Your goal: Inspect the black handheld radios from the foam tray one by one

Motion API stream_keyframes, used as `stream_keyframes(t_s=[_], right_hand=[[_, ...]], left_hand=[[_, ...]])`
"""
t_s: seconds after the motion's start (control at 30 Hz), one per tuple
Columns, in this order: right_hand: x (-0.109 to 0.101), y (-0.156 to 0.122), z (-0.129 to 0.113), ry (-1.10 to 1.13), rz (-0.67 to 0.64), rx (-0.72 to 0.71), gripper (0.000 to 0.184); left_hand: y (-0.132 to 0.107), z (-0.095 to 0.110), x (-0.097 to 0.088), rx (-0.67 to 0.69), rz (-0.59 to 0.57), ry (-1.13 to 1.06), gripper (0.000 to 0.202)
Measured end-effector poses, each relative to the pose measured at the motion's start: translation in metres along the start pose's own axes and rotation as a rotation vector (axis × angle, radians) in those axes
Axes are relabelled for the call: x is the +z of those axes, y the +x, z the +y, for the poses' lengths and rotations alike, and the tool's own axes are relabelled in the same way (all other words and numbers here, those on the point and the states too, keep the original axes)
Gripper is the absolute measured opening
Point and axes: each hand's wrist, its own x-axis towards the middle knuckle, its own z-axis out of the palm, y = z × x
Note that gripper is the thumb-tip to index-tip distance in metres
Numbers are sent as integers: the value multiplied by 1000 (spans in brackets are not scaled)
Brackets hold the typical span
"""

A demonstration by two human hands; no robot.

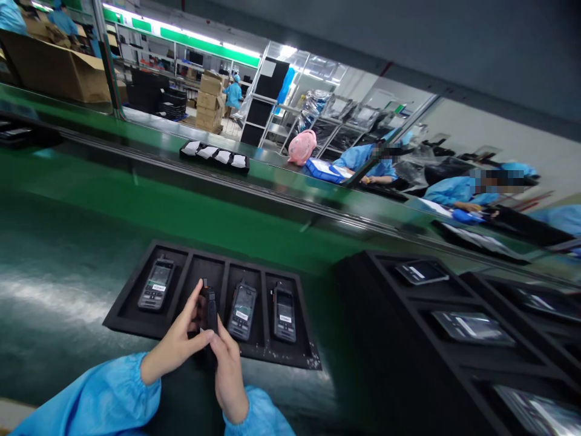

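Between my two hands a dark handheld radio (210, 307) stands edge-on, its narrow side facing me. My left hand (175, 345) grips it from the left, fingers on its far face and thumb at the lower end. My right hand (227, 369) closes on its lower right edge. Under and beyond them lies a black foam tray (131, 327) with four slots. Similar radios with screens and white labels rest in the leftmost slot (157, 283) and the two right-hand slots. The slot behind my hands is partly covered by them, and no radio shows there.
Stacked black foam trays (376, 327) with more radios rise on the right. Across the green bench (290, 233) runs a metal rail; beyond it sit a small tray of white packets (213, 155) and a pink object (302, 147). Co-workers in blue are at the far right.
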Motion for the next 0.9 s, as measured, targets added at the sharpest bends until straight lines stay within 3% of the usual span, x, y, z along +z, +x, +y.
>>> stream_keyframes(t_s=[0.17, 0.23, 0.33, 0.43, 0.53, 0.63, 0.77, 0.9], right_hand=[[1, 6, 5, -130, 238, 13, 63], [2, 11, -4, -217, 218, -9, 61], [-3, 17, -26, -304, 144, -99, 47], [-21, 24, -44, -499, 225, -246, 41], [-45, 31, -47, -744, 378, -343, 41], [-59, 36, -35, -829, 472, -349, 48], [-58, 36, -16, -930, 445, -339, 63], [-46, 29, -17, -895, 358, -280, 49]], left_hand=[[-2, -10, 4, 130, -49, 345, 99], [-2, -13, 4, 141, -32, 461, 93], [2, -17, 1, 157, 132, 598, 78], [9, -21, -4, 184, 306, 752, 75], [15, -31, -7, 213, 354, 882, 74], [19, -44, -8, 252, 339, 970, 66], [20, -51, -5, 244, 347, 1033, 61], [20, -48, -2, 240, 358, 1045, 45]])
